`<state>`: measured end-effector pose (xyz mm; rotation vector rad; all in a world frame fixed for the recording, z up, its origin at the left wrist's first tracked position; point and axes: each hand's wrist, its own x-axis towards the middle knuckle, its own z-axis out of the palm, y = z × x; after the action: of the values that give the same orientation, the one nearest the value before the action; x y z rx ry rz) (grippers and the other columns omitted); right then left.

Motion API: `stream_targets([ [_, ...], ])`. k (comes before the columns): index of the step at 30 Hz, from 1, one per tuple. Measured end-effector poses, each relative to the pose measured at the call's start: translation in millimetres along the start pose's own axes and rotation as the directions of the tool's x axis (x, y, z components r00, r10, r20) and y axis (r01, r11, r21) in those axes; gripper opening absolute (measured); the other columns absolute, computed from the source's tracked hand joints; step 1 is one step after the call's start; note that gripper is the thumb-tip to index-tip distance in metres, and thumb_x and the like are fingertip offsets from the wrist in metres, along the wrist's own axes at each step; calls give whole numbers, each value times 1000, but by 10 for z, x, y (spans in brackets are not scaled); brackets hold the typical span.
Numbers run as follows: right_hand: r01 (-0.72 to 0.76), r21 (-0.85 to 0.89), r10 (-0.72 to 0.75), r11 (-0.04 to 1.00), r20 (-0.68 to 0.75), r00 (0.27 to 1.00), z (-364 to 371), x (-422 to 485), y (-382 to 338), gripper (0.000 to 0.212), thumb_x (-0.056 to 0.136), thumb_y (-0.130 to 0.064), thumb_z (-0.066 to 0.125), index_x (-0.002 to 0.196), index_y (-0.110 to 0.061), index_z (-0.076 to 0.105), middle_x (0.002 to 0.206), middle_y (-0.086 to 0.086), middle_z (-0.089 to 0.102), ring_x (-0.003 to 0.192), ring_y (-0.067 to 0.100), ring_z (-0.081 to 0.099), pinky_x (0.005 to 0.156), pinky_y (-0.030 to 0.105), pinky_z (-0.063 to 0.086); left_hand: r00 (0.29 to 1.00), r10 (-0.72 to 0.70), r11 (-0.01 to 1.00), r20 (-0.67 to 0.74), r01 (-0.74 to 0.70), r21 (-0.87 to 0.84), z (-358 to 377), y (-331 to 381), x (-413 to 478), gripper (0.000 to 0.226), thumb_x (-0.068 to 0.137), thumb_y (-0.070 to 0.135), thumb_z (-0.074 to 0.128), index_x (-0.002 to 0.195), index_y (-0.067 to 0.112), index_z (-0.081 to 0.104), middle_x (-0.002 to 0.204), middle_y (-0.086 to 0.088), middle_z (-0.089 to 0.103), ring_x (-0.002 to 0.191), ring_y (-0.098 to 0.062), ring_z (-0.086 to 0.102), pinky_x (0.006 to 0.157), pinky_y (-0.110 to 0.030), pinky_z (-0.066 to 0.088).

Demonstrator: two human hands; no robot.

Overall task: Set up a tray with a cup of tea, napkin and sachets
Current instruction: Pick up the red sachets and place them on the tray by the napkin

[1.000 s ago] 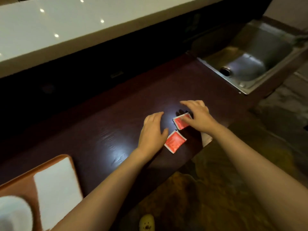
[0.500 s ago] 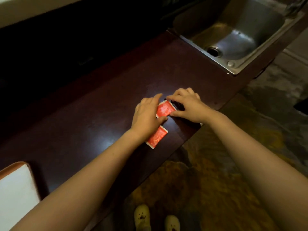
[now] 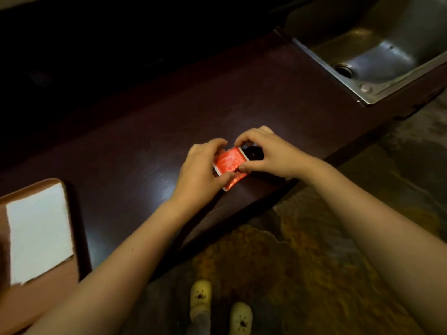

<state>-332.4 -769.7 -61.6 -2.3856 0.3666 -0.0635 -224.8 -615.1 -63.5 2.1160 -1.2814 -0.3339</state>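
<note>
hidden: lower sachet (image 3: 235, 182) mostly covered by the upper sachet (image 3: 229, 160) and the left thumb; only a red strip with a white corner shows. Left edge of the upper one is under the left fingers.
cut off: tray (image 3: 33, 301) runs out of the left frame edge; sink (image 3: 377, 56) is clipped at the right and top. No cup in view.
hard to make out: print on the sachets is blurred and unreadable. A dark spot on the bench just under the right palm could be shadow or an object, can't tell. Back of the bench is lost in black.
sachets: two, red foil with white borders, square-ish, stacked askew near the front edge of the bench (image 3: 266, 97), well apart from the tray.
left hand (image 3: 200, 170): grip pinching the stack, fingers over the top-left, thumb pressed on the lower edge.
right hand (image 3: 268, 153): grip pinching the right side of the upper sachet, index curled above, thumb tip at its lower right corner.
napkin (image 3: 40, 233): white, flat, lying on the tray, lower edge ragged.
tray: brown, rounded corner, sits on the bench at far left.
floor: two pale yellow shoes (image 3: 219, 308) below the bench edge.
</note>
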Motion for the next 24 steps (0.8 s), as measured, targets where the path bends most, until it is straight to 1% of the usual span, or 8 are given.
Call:
stream_targets([
  [3, 25, -47, -23, 999, 42, 999, 79, -61, -2, 43, 75, -29, 69, 114, -25, 52, 114, -8, 54, 107, 10, 39, 98, 32, 33, 999, -53, 999, -6, 53, 4, 85, 35, -168, 48, 70, 32, 70, 112, 17, 51, 110, 0, 60, 103, -19, 47, 80, -29, 39],
  [6, 53, -101, -51, 993, 22, 998, 122, -109, 24, 36, 77, -33, 67, 111, -27, 56, 116, -9, 54, 110, 14, 38, 96, 36, 30, 998, -58, 995, -25, 60, 78, 163, 46, -264, 45, 72, 35, 70, 108, 14, 53, 110, -2, 60, 104, -21, 47, 85, -31, 38],
  [10, 75, -110, -76, 991, 1, 997, 157, -171, 78, 40, 76, -38, 67, 113, -28, 56, 121, -7, 52, 114, 16, 38, 98, 39, 30, 1000, 0, 986, -24, 4, 168, 209, 50, -333, 47, 73, 33, 69, 109, 9, 52, 117, -8, 57, 110, -24, 44, 89, -30, 31],
  [12, 92, -130, -90, 987, 20, 996, 156, -185, 89, 44, 75, -39, 68, 116, -29, 55, 123, -8, 51, 115, 14, 36, 98, 39, 29, 999, 44, 970, 3, -44, 239, 209, 64, -330, 45, 80, 30, 62, 115, 4, 49, 122, -12, 56, 111, -27, 44, 90, -33, 33],
  [15, 107, -134, -110, 985, -18, 994, 154, -157, 64, 36, 77, -39, 66, 111, -28, 61, 117, -7, 56, 111, 15, 41, 97, 41, 32, 996, 73, 930, 57, -89, 356, 180, 68, -310, 44, 89, 29, 49, 121, 1, 45, 122, -16, 56, 111, -30, 45, 90, -41, 40],
  [18, 125, -133, -137, 983, -83, 987, 166, -83, 4, 25, 81, -38, 61, 98, -22, 68, 102, -2, 65, 101, 21, 51, 93, 42, 38, 998, 57, 957, 12, -59, 284, 69, 35, -262, 31, 92, 29, 41, 107, 6, 56, 107, -15, 63, 102, -30, 51, 85, -41, 42],
  [20, 125, -88, -137, 988, -150, 979, 198, -11, -67, 22, 83, -32, 61, 88, -13, 70, 91, 5, 67, 90, 24, 56, 85, 35, 40, 998, 42, 981, -36, -35, 190, -20, -7, -220, 28, 92, 29, 41, 98, 8, 60, 97, -13, 65, 94, -29, 54, 80, -32, 38],
  [24, 61, 106, -39, 992, -199, 979, 311, 145, -277, 20, 85, -29, 60, 82, -12, 71, 84, 8, 66, 80, 20, 60, 71, 27, 41, 993, -41, 998, -111, 47, 44, -188, -108, -218, 22, 88, 27, 52, 103, 12, 59, 96, -8, 65, 88, -20, 57, 72, -22, 35],
])
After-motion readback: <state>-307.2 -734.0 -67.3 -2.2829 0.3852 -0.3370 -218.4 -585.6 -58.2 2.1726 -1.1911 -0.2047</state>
